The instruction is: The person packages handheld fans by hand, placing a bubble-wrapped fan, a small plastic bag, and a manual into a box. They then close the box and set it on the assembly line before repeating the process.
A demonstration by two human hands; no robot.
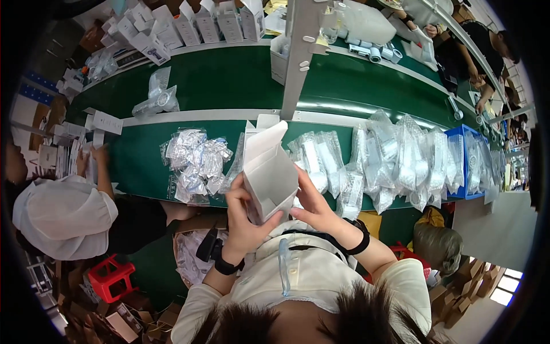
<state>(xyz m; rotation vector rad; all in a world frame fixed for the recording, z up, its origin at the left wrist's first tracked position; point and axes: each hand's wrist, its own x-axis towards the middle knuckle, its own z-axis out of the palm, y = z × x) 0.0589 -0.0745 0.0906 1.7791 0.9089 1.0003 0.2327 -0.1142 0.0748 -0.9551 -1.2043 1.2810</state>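
Note:
A white carton (268, 172) with its flaps open is held up between my two hands over the near edge of the green bench. My left hand (245, 217) grips its lower left side, thumb toward the bottom. On the other side, my right hand (314, 202) presses its fingers and thumb against the box. To the left lies a heap of small clear plastic packets (197, 160). Right of the carton, bubble-wrapped items (318, 157) rest on the bench, with many more bubble-wrap pouches (395, 157) beyond them. What the carton contains, if anything, is hidden.
A metal post (298, 63) rises beyond the carton. White boxes (206, 23) line the far side. A blue crate (467, 143) holds pouches at right. At left, a person in a white cap (63, 215) handles boxes. A red stool (112, 278) stands below.

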